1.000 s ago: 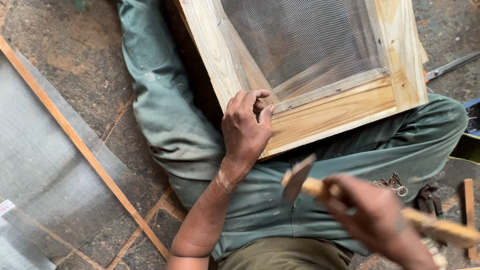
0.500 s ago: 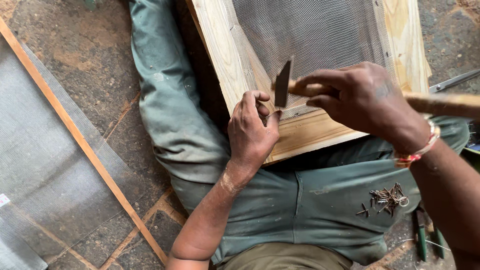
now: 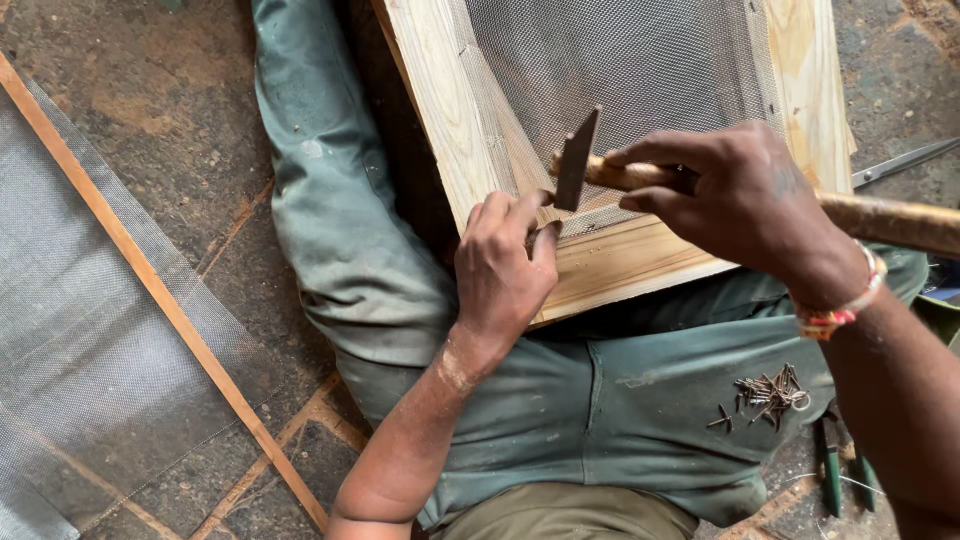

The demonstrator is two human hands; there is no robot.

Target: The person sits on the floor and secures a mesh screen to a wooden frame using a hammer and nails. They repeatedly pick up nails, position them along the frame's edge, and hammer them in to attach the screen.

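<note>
A pale wooden frame [image 3: 436,110] with grey wire mesh [image 3: 620,70] stretched over it rests across my lap. My left hand [image 3: 503,270] is pinched at the frame's lower left corner, fingertips pressed together on the wood where mesh meets it; whatever they hold is too small to tell. My right hand [image 3: 735,200] grips a hammer [image 3: 578,160] by its wooden handle. The dark metal head hangs just above my left fingertips. A small pile of nails [image 3: 765,392] lies on my right thigh.
A second sheet of mesh with a thin wooden strip [image 3: 150,280] lies on the stone floor at left. Scissor-like blades [image 3: 900,162] poke out at the right edge behind the frame. Green-handled pliers [image 3: 832,462] lie on the floor by my right leg.
My right hand has swung the hammer up from low right to over the frame's corner. My left hand has stayed at that corner.
</note>
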